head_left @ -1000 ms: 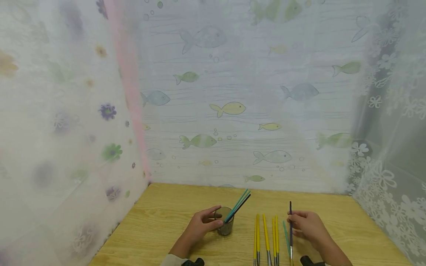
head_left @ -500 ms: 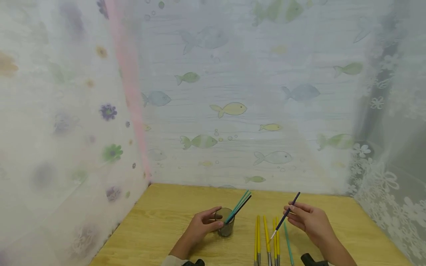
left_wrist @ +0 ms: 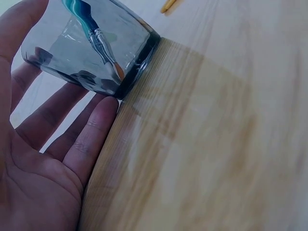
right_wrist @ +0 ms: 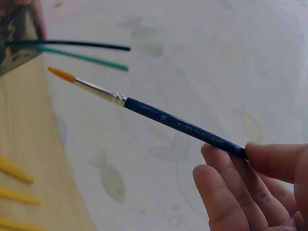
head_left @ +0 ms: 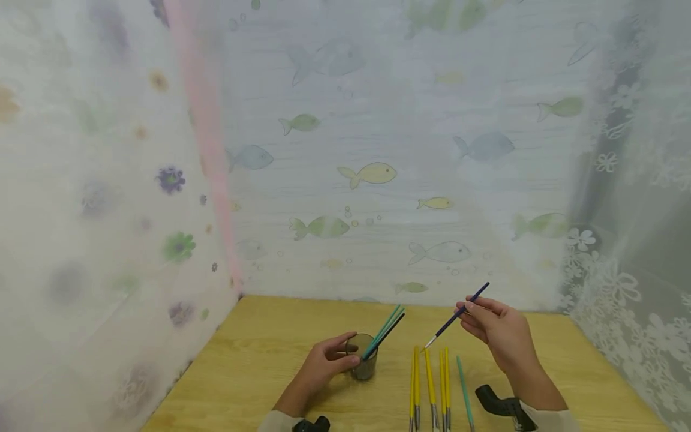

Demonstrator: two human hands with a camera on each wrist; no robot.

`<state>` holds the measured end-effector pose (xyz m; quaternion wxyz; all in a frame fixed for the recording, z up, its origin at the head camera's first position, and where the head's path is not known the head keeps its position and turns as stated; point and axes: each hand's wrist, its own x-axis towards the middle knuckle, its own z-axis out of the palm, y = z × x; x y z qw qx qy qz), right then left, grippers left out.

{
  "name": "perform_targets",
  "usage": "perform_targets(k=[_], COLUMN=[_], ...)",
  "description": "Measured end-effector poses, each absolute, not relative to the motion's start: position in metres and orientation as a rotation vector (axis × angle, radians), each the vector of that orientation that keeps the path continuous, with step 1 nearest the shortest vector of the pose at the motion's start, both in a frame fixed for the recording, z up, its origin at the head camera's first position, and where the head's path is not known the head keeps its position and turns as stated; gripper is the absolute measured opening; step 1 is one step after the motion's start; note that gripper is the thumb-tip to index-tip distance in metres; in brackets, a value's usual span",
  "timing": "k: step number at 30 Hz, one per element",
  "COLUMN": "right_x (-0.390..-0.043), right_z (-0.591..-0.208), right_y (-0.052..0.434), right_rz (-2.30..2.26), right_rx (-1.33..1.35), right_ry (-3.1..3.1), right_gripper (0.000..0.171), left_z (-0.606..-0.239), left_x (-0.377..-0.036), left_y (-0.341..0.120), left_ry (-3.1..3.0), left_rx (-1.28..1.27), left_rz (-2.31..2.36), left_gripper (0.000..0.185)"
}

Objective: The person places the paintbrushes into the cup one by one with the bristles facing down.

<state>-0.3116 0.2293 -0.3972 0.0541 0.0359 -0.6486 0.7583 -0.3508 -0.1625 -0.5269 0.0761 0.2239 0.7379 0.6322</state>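
My left hand (head_left: 324,363) holds a smoky clear glass (head_left: 364,370) that stands upright on the table, thumb and fingers around its side. Two teal paintbrushes and a dark one (head_left: 395,324) lean out of the glass to the right. In the left wrist view, brush bristles (left_wrist: 120,71) touch down near the glass's base. My right hand (head_left: 504,333) pinches a navy paintbrush (right_wrist: 168,118) near the handle's end, in the air right of the glass. Its orange bristles (right_wrist: 61,74) point down and left, toward the glass.
Several yellow-handled paintbrushes (head_left: 430,381) lie side by side on the wooden table (head_left: 281,324), handle ends away from me. Right of them lies a teal paintbrush (head_left: 464,387). Fish-patterned sheeting (head_left: 335,264) hangs behind the table, with flowered sheeting (head_left: 178,246) at the left.
The right hand has raised the navy paintbrush from beside the teal one and tilted it, bristles now toward the glass. The left hand stays at the glass.
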Motion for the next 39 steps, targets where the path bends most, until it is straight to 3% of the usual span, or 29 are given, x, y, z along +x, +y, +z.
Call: perform_targets(k=[11,30,39], right_x=[-0.315,-0.317,-0.317], right_z=[-0.389,-0.401,-0.412], right_y=[0.19,0.154,0.143], right_rz=[2.23,2.228,2.218], right_rx=[0.11,0.118,0.139], right_ry=[-1.865,-1.86,-1.886], right_gripper=[0.037,0.042,0.036], left_z=[-0.525,-0.526,-0.526], left_x=[-0.35,-0.351,-0.349], left_y=[-0.164,-0.167,-0.166], left_ry=[2.119,2.136,2.109], left_rx=[0.67,0.677,0.681], left_rz=[1.966,1.971,1.972], left_gripper=[0.052,0.056,0.057])
